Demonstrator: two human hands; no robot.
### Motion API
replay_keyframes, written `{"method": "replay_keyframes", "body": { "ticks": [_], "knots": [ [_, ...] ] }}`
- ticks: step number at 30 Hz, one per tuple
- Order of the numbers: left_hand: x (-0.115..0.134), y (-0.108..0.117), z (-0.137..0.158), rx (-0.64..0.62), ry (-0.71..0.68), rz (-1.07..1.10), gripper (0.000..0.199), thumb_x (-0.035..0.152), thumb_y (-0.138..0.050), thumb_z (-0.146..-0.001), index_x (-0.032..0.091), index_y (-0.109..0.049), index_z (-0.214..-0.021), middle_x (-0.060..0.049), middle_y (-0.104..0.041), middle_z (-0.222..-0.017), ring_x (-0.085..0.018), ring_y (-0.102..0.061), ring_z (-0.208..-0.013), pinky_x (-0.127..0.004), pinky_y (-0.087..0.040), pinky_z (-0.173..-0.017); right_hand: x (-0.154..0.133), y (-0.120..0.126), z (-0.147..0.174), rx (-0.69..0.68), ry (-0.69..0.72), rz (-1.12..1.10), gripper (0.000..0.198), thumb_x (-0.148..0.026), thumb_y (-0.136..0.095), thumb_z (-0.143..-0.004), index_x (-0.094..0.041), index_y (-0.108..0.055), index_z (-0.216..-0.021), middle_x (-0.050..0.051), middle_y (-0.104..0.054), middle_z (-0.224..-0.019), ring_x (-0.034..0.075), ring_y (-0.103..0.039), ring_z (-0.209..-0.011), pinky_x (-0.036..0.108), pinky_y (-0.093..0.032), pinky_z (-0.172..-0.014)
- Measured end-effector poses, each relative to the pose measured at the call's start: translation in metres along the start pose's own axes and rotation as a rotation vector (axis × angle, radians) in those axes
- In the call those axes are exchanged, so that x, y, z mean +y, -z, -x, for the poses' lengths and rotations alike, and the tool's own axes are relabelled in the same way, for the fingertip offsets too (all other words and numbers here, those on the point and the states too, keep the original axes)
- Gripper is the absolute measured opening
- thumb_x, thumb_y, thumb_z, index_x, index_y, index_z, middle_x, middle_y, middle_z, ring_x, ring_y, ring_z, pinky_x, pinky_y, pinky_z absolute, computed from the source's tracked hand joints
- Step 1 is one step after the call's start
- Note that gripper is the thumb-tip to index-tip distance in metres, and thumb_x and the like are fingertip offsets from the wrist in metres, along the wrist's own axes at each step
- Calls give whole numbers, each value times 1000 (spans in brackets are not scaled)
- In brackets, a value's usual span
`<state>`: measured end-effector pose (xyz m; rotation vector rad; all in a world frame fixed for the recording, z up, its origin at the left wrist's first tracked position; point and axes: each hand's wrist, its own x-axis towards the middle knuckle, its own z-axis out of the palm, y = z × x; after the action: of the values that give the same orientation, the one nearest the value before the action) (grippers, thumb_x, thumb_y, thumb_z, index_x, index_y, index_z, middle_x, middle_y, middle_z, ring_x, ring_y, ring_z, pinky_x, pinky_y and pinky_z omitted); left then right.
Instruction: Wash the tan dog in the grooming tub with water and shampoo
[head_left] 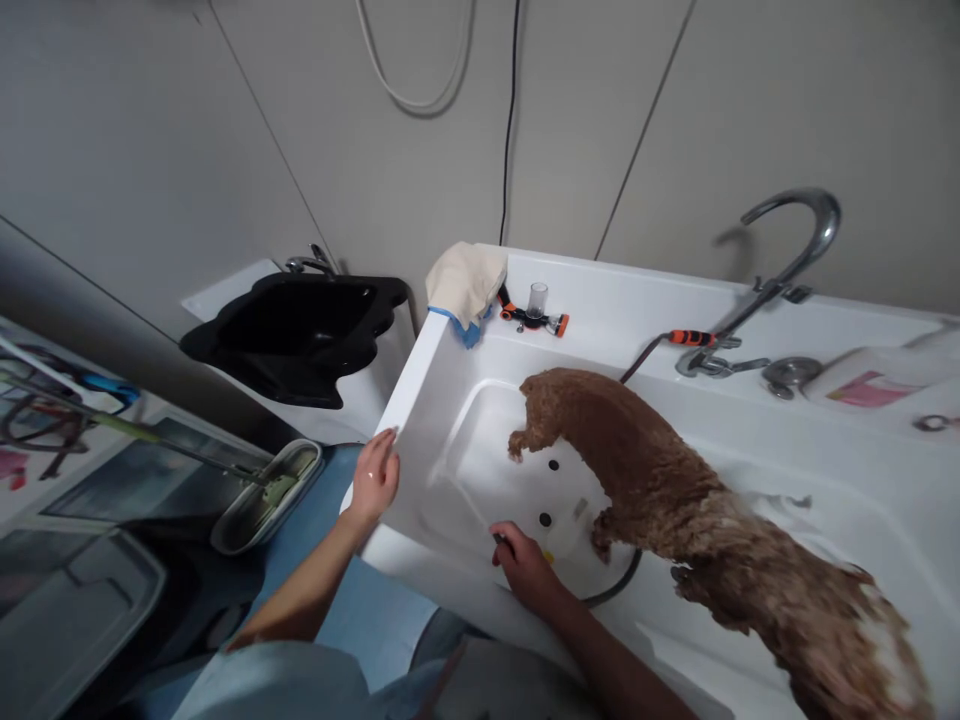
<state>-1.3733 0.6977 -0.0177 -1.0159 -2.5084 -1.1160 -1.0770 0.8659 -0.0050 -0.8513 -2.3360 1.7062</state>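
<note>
My left hand (376, 476) rests on the left rim of a white tub (420, 405), fingers slightly bent and holding nothing. Low over the tub's near side, my right hand (529, 568) is closed around the dark end of a hose (619, 588). A thin stream of water seems to run from that end toward the tub's left wall. To the right of my right hand stands a wet, brown, curly-coated dog (645, 460), apart from both hands. Its head is not clearly seen.
A curved chrome faucet (821, 225), an orange-handled sprayer (534, 318), a beige cloth (466, 280) and a white bottle (877, 378) are along the tub's back ledge. A black basin (300, 330) stands at left. A mop (277, 488) lies near the floor.
</note>
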Motion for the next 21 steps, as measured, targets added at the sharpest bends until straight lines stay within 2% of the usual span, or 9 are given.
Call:
{"method": "replay_keyframes", "body": {
  "ticks": [2,4,8,11,17,19,21],
  "knots": [
    [-5,-5,3,-16,10,-130,57,38,-47,-96,7,-59,-142,-27,-54,-156,-38,-49,-150,-58,-39,-125,5,1,0,63,0,-7,33,-31,-48,-89,-21,-72,-109,2,-73,-74,22,-66,-71,30,-46,-71],
    [-5,-15,-2,-64,15,-226,67,37,-50,-94,0,-50,-150,-33,-44,-163,-44,-39,-156,-62,-35,-126,9,3,-1,147,9,-36,34,-35,-49,-88,-20,-71,-110,3,-72,-74,22,-66,-71,31,-47,-70],
    [1,-33,-31,-88,-14,-289,69,31,-46,-96,-4,-42,-155,-36,-36,-166,-46,-28,-160,-67,-31,-125,11,6,1,221,33,-97,36,-40,-50,-88,-20,-70,-109,4,-74,-77,23,-67,-73,33,-49,-72],
    [10,-45,-60,-85,-71,-259,66,27,-42,-97,-4,-43,-155,-34,-37,-167,-43,-27,-162,-67,-29,-127,12,7,0,246,42,-141,34,-40,-51,-88,-20,-70,-108,4,-74,-77,23,-69,-75,33,-51,-74],
    [35,-80,-109,-107,-189,-141,59,27,-46,-95,2,-56,-148,-28,-45,-165,-38,-32,-161,-61,-24,-132,19,11,-7,420,28,-246,37,-46,-55,-86,-20,-69,-109,5,-74,-82,23,-69,-80,36,-55,-80],
    [44,-99,-125,-137,-193,-47,53,29,-48,-95,6,-63,-141,-25,-51,-162,-36,-37,-159,-60,-27,-131,23,13,-10,463,30,-262,36,-46,-56,-86,-21,-69,-108,5,-73,-82,23,-69,-80,36,-55,-80],
    [60,-125,-139,-212,-139,64,47,31,-47,-96,11,-70,-131,-23,-60,-153,-35,-48,-152,-58,-35,-128,27,14,-12,526,35,-273,35,-47,-56,-87,-21,-68,-108,4,-72,-81,22,-68,-78,35,-55,-79]
  ]
}}
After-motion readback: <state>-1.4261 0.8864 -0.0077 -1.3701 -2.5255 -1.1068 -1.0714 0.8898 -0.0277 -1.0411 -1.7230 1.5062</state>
